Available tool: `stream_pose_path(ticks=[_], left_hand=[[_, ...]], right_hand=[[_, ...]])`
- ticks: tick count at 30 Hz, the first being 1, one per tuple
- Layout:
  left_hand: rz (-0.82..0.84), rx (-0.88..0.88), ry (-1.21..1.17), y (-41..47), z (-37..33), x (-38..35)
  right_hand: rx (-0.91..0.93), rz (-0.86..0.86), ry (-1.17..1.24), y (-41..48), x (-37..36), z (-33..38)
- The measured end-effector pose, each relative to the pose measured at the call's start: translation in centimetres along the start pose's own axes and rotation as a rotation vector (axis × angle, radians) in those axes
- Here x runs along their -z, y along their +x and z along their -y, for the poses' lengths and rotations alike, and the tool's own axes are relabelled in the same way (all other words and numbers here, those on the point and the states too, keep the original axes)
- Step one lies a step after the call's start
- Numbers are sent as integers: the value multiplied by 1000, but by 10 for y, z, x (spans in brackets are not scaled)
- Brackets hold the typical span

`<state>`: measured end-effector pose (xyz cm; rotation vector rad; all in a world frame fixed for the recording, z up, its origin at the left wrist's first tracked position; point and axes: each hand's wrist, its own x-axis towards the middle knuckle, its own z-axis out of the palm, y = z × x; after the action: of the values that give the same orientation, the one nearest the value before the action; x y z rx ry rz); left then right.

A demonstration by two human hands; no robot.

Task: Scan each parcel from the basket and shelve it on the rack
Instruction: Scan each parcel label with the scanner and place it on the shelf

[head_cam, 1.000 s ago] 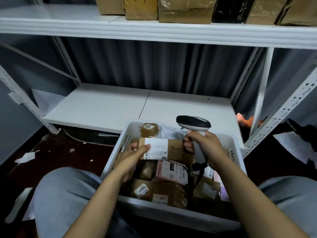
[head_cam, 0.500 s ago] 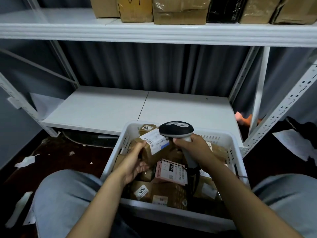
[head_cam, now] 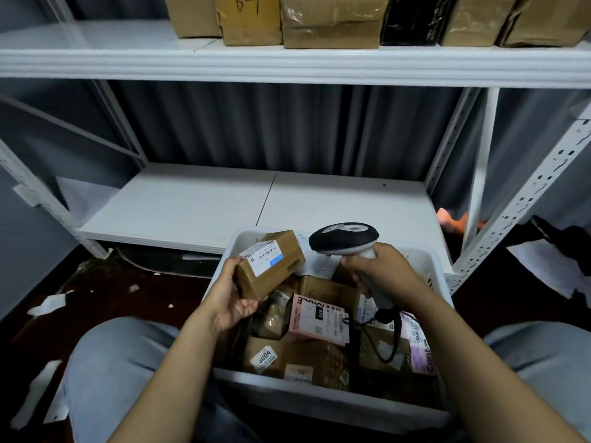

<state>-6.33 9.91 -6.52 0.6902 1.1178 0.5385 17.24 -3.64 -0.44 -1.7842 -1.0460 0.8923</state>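
Parcel [head_cam: 270, 263] gripped in L hand [head_cam: 230, 298], scanner [head_cam: 345, 239] gripped in R hand [head_cam: 380, 270], both over basket [head_cam: 319, 401]

On the rack [head_cam: 524, 199], the upper shelf [head_cam: 128, 63] carried a row of brown parcels [head_cam: 332, 24] and one black box [head_cam: 412, 20], side by side. The lower shelf [head_cam: 192, 206] was two white boards butted together. White paper scraps [head_cam: 48, 305] lay on the dark floor [head_cam: 105, 282]. The white basket [head_cam: 319, 398] held heaped cartons [head_cam: 319, 356].
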Motion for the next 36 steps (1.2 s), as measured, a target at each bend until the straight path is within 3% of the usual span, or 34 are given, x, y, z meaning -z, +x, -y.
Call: stream_pose_path(ticks=[16, 29, 36], left_hand=[[7, -42, 17, -13, -12, -4], [-254, -842, 193, -69, -152, -13], [-510, -1193, 399, -90, -249, -26]], right_hand=[[14, 29, 9, 3, -3, 19], [286, -101, -52, 55, -17, 174], [390, -184, -69, 83, -4, 252]])
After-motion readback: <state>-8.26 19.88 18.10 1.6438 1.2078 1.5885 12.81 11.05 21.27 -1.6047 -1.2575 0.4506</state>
